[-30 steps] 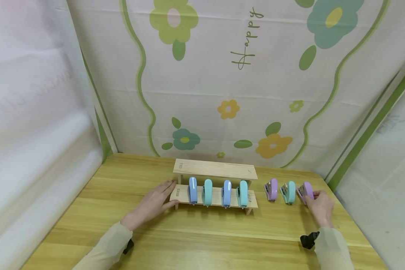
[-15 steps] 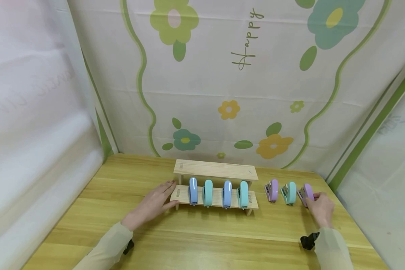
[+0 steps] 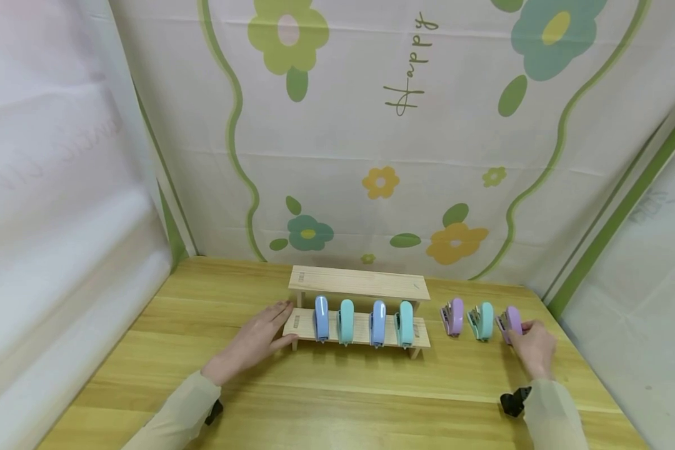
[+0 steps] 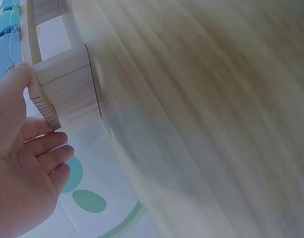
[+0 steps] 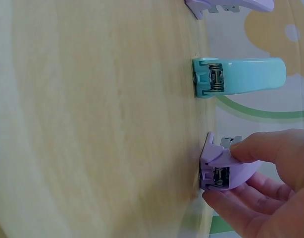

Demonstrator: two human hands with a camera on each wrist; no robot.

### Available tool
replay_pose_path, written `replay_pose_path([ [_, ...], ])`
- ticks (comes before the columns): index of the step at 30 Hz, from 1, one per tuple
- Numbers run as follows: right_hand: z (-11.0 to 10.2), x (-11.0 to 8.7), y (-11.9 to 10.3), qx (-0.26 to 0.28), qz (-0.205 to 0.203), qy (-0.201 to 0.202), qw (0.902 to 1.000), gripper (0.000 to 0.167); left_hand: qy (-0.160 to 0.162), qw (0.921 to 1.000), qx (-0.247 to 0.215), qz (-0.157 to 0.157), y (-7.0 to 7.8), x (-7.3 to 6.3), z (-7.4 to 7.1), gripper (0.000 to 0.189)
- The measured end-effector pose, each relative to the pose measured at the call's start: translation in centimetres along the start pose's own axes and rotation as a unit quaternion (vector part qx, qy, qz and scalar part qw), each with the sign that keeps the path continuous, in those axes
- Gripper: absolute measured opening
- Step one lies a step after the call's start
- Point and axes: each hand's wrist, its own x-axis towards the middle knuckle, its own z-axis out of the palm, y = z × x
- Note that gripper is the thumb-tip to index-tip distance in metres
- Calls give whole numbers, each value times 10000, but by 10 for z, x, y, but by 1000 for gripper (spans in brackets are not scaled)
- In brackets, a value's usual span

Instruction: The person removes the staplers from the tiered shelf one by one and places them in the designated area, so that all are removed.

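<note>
My right hand (image 3: pixel 534 350) pinches a small purple stapler (image 3: pixel 510 320) between thumb and fingers at the right of the table. In the right wrist view this stapler (image 5: pixel 226 171) stands on its base, its spring end toward the camera. Beside it are a teal stapler (image 3: pixel 485 322) and another purple stapler (image 3: pixel 455 317). My left hand (image 3: pixel 253 340) holds the left end of a two-tier wooden rack (image 3: pixel 359 282), thumb at the lower board's front corner, fingers at its back corner. On that lower board sit blue (image 3: pixel 322 319) and teal staplers (image 3: pixel 345 322) in turn.
The rack's upper tier is bare wood. A wood-grain table (image 3: pixel 337 400) reaches to white flower-print cloth (image 3: pixel 337 125) at the back and both sides. A black wrist camera (image 3: pixel 514 401) sits on the right forearm.
Almost nothing differs. The purple stapler in my right hand is turned slightly more upright, with the hand barely shifted; my left hand stays on the rack.
</note>
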Motion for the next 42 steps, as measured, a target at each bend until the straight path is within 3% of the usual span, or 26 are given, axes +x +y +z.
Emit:
replay_pose_path([
  [16, -1, -1, 2, -42, 42, -15, 10000, 38, 63, 9999, 46, 67, 1, -1, 1, 69],
  [24, -2, -1, 2, -109, -21, -77, 9999, 39, -68, 10000, -36, -42, 2, -1, 0, 70],
  [34, -13, -6, -3, -35, 13, -196, 9998, 46, -88, 9999, -29, -51, 0, 0, 0, 71],
  [42, -23, -14, -9, -7, -293, 78, 9995, 44, -75, 10000, -17, -31, -1, 1, 0, 72],
])
